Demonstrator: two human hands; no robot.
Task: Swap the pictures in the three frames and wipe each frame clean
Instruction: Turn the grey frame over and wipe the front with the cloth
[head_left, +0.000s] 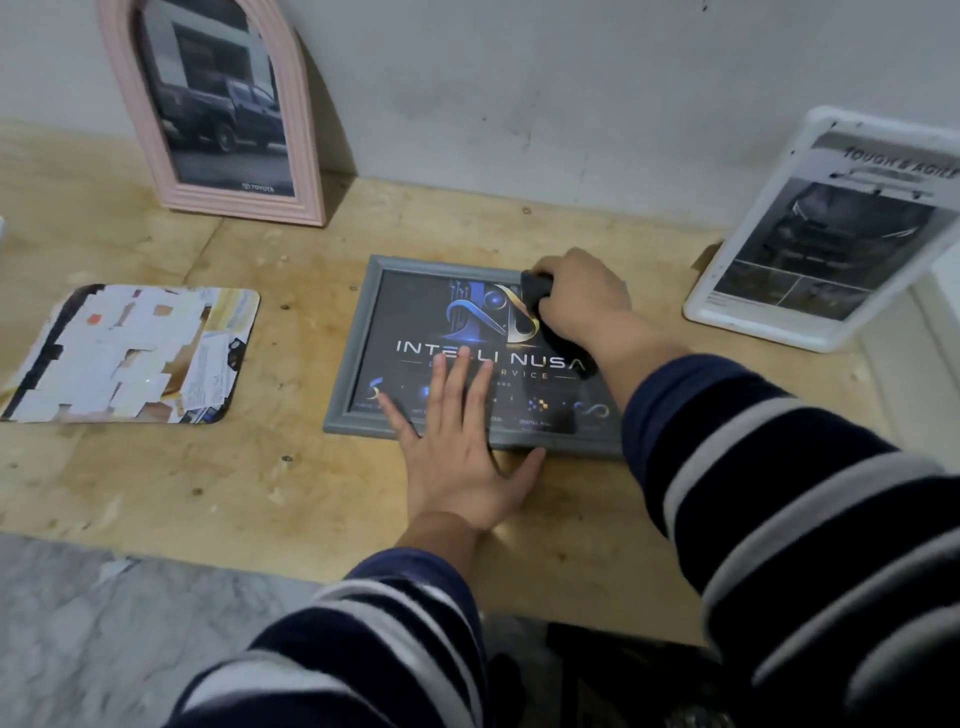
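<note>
Three frames are in sight, and the wiping step is in hand on the middle one: a grey frame (470, 353) lying flat on the plywood desk (291, 488), near the centre, glass up, showing a dark poster w/ a blue-gold logo. Left hand (462, 447) lies on its near edge, fingers (460, 374) straight and spread over the glass, thumb on the desk just beside the rim — pressing it down, not gripping. Right hand (582, 299) sits at the far right corner, fingers curled round a dark cloth (540, 291) that touches the glass; a tail of cloth trails toward the near right under the wrist. Pink arched frame (218, 111) leans upright on the wall at far left w/ a truck photo; white frame (826, 234) leans tilted at far right w/ a car brochure page. Left of the grey one lies a rounded mat (130, 353) covered in torn paper scraps, well apart. Judging by this, both leaning frames look already loaded, so approx. the last stretch — can't tell if they've been wiped. Next move prob. calls for sweeping the cloth across glass and rim while the left hand steadies, shifting that palm so the covered patch gets cleaned too, then standing the frame up by the wall.
</note>
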